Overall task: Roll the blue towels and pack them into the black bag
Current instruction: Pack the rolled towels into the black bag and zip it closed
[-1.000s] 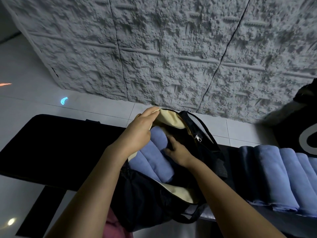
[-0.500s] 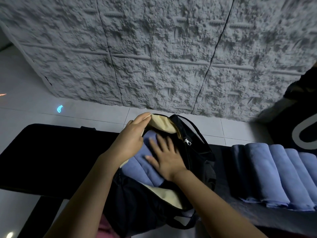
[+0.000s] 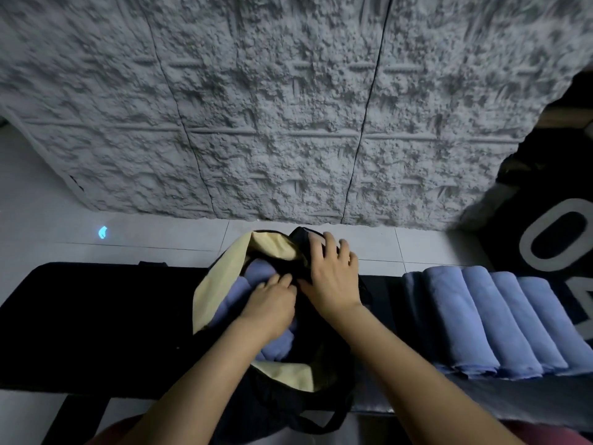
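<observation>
The black bag (image 3: pixel 288 399) with cream lining (image 3: pixel 221 281) lies open on a black table (image 3: pixel 96 316). Rolled blue towels (image 3: pixel 234 297) fill its inside. My left hand (image 3: pixel 272 305) sits over those towels, fingers curled at the black edge of the opening. My right hand (image 3: pixel 332 277) lies on the bag's black flap at the far right side, fingers bent over its top edge and gripping it. A row of several rolled blue towels (image 3: pixel 481 319) lies on the table to the right of the bag.
A rough grey wall panel (image 3: pixel 288 107) rises behind the table above white floor tiles (image 3: pixel 128 239). A black object with white lettering (image 3: pixel 558 242) stands at the right, behind the towel row. A small blue light spot (image 3: pixel 102 233) glows on the floor.
My left hand let go of the cream rim and dropped onto the towels at the opening's edge. My right hand left the towels and moved up onto the black flap.
</observation>
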Tool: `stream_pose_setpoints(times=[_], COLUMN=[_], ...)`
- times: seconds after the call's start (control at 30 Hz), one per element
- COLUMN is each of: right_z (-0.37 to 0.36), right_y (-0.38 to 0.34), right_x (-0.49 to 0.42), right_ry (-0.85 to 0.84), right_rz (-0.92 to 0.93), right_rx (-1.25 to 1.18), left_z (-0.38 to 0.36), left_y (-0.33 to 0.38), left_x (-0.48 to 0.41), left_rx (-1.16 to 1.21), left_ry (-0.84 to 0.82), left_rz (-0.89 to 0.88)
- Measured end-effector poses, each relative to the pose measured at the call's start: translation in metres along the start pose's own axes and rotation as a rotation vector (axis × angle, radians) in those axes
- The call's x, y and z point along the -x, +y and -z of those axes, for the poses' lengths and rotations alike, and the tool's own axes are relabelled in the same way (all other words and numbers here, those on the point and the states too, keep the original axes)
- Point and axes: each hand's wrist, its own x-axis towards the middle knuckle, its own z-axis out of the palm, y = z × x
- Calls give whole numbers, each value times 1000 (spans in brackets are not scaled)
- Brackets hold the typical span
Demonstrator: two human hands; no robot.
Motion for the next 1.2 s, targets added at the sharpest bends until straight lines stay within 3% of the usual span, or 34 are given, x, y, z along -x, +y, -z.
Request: stream_pose_setpoints(times=[0.1, 0.4, 0.53, 0.63, 0.73, 0.83, 0.93, 1.03, 1.1, 1.2], right_z=[0, 48, 53, 59, 48, 26, 25, 31, 31, 23], right_y=[6, 25, 30, 37, 48, 63, 74, 86, 105, 146], right_x=[-27, -80, -59, -23, 14, 26, 28, 39, 48, 58], right_ry=[-259, -224, -198, 86, 96, 85, 201, 209, 220, 187], right_rz=[-25, 61, 105, 424, 816, 857, 748, 594, 271, -385], right_rx=[-8, 158, 87, -37, 13, 105, 81, -33, -60, 13], left_z=[-16, -18, 5, 22, 43, 61, 67, 68, 66, 60], left_y=[-2, -14, -7, -22, -34, -40, -49, -53, -52, -53], left_x=[-15, 6, 14, 13, 8, 8, 0, -7, -7, -3], left_rx=[-7, -155, 95, 277, 146, -140, -139, -57, -13, 35], left_ry=[-190, -267, -34, 324, 580, 644, 565, 539, 573, 591], left_rz=[9, 3, 7, -48, -91, -23, 136, 174, 144, 135])
